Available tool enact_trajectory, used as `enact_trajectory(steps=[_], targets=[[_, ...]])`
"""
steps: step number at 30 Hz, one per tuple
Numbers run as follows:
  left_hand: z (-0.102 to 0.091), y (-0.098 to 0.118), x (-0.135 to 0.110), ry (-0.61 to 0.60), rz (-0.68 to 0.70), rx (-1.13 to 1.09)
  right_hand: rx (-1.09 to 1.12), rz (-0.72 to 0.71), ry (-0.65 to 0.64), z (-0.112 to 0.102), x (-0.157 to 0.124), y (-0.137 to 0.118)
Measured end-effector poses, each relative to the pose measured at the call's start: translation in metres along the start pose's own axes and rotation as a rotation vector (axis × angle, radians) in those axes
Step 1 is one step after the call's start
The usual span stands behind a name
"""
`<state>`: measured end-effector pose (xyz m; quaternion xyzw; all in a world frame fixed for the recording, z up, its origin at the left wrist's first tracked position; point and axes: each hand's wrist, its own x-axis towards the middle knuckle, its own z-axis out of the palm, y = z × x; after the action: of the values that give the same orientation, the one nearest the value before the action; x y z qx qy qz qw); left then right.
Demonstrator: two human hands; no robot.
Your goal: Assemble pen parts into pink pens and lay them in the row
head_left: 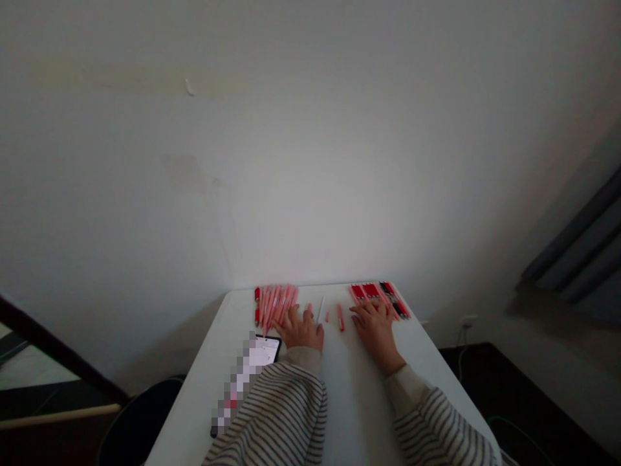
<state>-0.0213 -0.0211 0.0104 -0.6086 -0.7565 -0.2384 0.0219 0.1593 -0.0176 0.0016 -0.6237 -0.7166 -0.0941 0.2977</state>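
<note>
My left hand (301, 329) rests on the white table with its fingers spread. Its fingertips are beside a small pink pen part (309, 307), and I see no grip on it. A bundle of pink pens (277, 304) lies just left of that hand. Between my hands are a thin white stick like a pen refill (321, 309), a tiny pink piece (327, 317) and a red-pink pen barrel (340, 318). My right hand (376, 329) is spread too, its fingers over the near edge of a group of red and black pen parts (371, 290), partly hiding them.
A phone (264, 353) with its screen lit, partly pixelated, lies left of my left forearm. The white tabletop (354, 401) meets the wall (310, 162) at its far edge. A dark round object (140, 421) stands beside the table's left side. A socket with a cable (466, 320) is at right.
</note>
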Motion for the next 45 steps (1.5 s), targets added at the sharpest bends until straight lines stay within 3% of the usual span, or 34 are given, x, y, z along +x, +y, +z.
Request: enact_trajectory(steps=[7,16,22,30,38,45], targets=[[0.0,-0.01,-0.011,-0.059,0.093,0.008,-0.028,-0.049,-0.061,-0.003,-0.004,-0.001],[-0.006,-0.009,-0.012,-0.152,0.091,0.026,-0.028,-0.041,-0.048,-0.006,-0.005,-0.006],[-0.007,-0.007,-0.013,-0.137,0.085,0.026,0.059,-0.096,-0.012,-0.004,0.005,-0.013],[-0.008,-0.005,-0.014,-0.124,0.081,-0.003,0.122,-0.164,-0.088,0.005,0.013,-0.035],[-0.009,-0.003,-0.015,-0.12,0.078,0.033,0.068,-0.149,-0.118,0.006,0.015,-0.036],[-0.007,-0.004,-0.014,-0.114,0.081,0.069,0.122,-0.167,-0.045,0.007,0.015,-0.032]])
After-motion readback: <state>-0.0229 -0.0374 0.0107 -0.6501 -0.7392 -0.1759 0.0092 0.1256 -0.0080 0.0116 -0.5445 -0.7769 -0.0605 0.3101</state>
